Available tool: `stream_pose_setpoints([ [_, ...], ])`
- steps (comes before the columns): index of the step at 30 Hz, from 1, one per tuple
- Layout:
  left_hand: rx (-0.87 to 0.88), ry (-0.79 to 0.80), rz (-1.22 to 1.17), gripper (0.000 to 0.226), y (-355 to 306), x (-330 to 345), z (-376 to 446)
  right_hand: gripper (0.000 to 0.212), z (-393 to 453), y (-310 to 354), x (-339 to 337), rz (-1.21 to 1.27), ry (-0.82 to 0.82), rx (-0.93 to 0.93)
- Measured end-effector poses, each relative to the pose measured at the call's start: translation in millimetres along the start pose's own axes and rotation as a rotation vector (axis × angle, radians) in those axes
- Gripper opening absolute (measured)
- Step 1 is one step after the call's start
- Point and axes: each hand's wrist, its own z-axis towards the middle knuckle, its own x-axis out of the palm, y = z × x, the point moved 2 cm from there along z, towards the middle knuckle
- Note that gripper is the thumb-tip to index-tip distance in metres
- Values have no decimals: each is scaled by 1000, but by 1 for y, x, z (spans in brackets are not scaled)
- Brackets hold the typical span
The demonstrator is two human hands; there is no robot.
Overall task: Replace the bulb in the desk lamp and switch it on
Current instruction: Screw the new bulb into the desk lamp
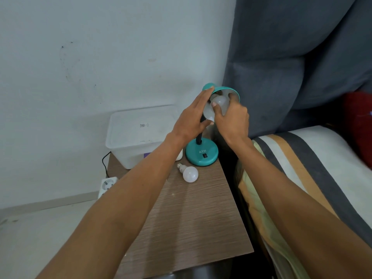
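A teal desk lamp stands at the back right of the wooden bedside table (pixel 191 214); its round base (pixel 202 154) carries a black switch. My left hand (pixel 191 121) grips the lamp's teal shade (pixel 231 91) from the left side. My right hand (pixel 231 121) is closed around a white bulb (pixel 220 102) that sits in the mouth of the shade; its screw end is hidden inside. A second white bulb (pixel 189 173) lies loose on the table just in front of the base, apart from both hands.
A translucent plastic box (pixel 138 135) stands at the table's back left. A white power strip (pixel 107 185) with a black cable hangs off the left edge. A bed with a striped cover (pixel 302 168) and a grey headboard (pixel 291 57) lies directly to the right.
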Motion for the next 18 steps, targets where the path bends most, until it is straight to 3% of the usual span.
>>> stream_pose_setpoints([
  [5,-14,8,-3,92,0,1,-2,62,-3,-1,5,-61,34,-183],
  [18,-17,29,23,93,-2,3,-3,53,-2,3,2,126,48,10],
])
